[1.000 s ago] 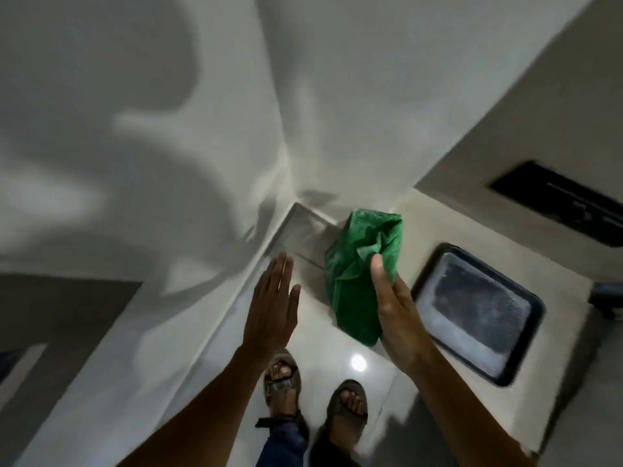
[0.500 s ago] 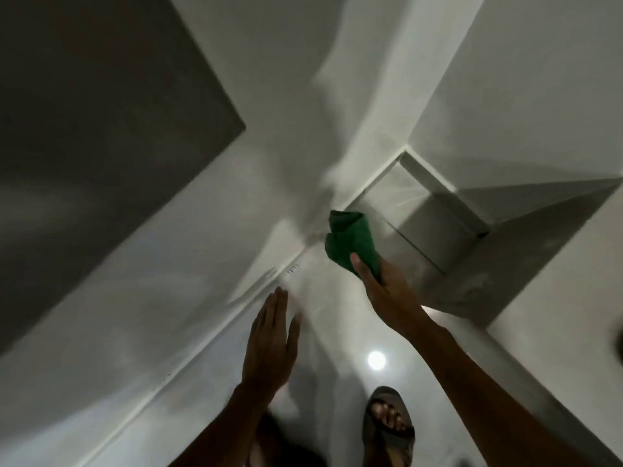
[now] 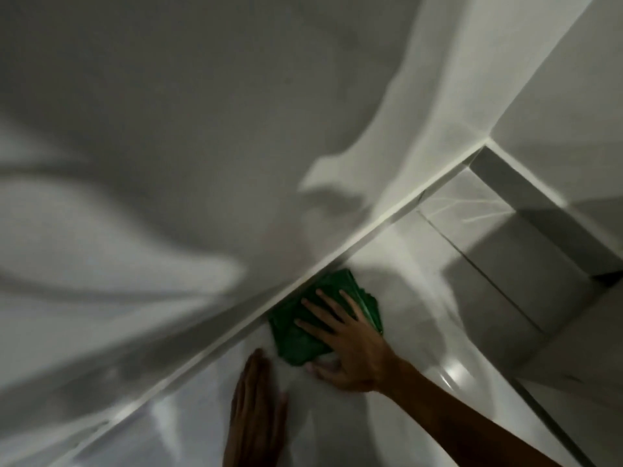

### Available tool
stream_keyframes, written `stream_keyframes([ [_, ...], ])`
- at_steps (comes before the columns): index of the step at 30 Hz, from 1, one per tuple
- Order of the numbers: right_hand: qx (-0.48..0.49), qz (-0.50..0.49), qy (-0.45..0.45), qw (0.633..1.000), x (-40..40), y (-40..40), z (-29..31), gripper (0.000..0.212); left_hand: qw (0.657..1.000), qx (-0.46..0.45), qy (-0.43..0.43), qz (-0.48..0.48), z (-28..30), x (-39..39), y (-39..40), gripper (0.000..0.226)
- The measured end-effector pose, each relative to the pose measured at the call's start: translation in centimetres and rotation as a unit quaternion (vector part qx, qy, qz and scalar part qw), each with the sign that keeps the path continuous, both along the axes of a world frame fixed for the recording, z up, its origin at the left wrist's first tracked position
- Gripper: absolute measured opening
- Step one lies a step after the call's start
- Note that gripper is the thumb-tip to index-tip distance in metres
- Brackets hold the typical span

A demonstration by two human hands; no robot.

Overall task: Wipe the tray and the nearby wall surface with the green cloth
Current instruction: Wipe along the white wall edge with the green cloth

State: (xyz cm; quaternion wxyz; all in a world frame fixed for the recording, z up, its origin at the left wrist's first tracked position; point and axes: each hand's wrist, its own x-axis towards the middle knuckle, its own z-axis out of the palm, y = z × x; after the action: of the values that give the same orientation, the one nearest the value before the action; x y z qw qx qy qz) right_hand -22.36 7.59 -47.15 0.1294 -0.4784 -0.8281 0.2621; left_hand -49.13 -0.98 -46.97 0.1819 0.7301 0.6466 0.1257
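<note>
The green cloth lies folded on a glossy white tiled surface, its upper edge against a raised white strip that runs diagonally under the white wall. My right hand presses flat on the cloth with fingers spread and the thumb curled under its lower edge. My left hand rests flat on the same glossy surface just below and to the left of the cloth, fingers together, holding nothing. The tray is out of view.
A grey recessed corner with tile seams sits at the right, bordered by another white wall. A bright lamp reflection shows on the glossy surface. Large soft shadows cover the wall on the left.
My right hand has come down from holding the cloth up in the air to pressing it flat against the surface by the white strip. The view swung away from the tray and my feet.
</note>
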Motion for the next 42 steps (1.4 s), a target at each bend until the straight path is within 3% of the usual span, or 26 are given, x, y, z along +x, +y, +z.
stream_keyframes([
  [9,0.036,-0.085,-0.033,0.995,-3.4,-1.6,0.5,0.067,0.999,0.039,0.027,0.009,-0.5,1.6,-1.0,0.073],
  [14,0.058,-0.059,-0.077,0.994,-0.9,0.2,-0.2,0.065,0.997,0.047,0.063,0.016,-1.1,1.6,0.2,0.073],
  [20,0.066,-0.274,-0.047,0.958,-2.2,0.9,-0.4,0.062,0.996,0.064,0.038,0.040,-1.5,1.5,0.5,0.067],
  [23,0.061,-0.184,-0.018,0.981,-5.1,-0.4,-0.5,0.065,0.995,0.069,0.014,0.073,-1.7,1.3,0.4,0.063],
  [26,0.083,-0.099,-0.030,0.991,-3.2,-0.4,-0.7,0.059,0.994,0.080,0.006,0.080,-1.7,1.3,0.3,0.061],
  [30,0.091,-0.177,-0.114,0.973,0.5,0.8,-0.3,0.062,0.994,0.068,0.008,0.084,-1.4,1.4,0.4,0.063],
  [33,0.066,-0.242,-0.121,0.960,-1.1,0.9,0.4,0.065,0.994,0.061,0.002,0.089,-1.3,1.5,0.5,0.065],
  [39,0.072,-0.100,-0.069,0.990,-3.4,-0.4,0.2,0.062,0.995,0.059,-0.003,0.084,-1.6,1.2,0.5,0.065],
  [42,0.082,-0.065,-0.094,0.990,-1.5,0.2,0.1,0.062,0.995,0.052,-0.008,0.085,-1.6,1.2,0.3,0.067],
])
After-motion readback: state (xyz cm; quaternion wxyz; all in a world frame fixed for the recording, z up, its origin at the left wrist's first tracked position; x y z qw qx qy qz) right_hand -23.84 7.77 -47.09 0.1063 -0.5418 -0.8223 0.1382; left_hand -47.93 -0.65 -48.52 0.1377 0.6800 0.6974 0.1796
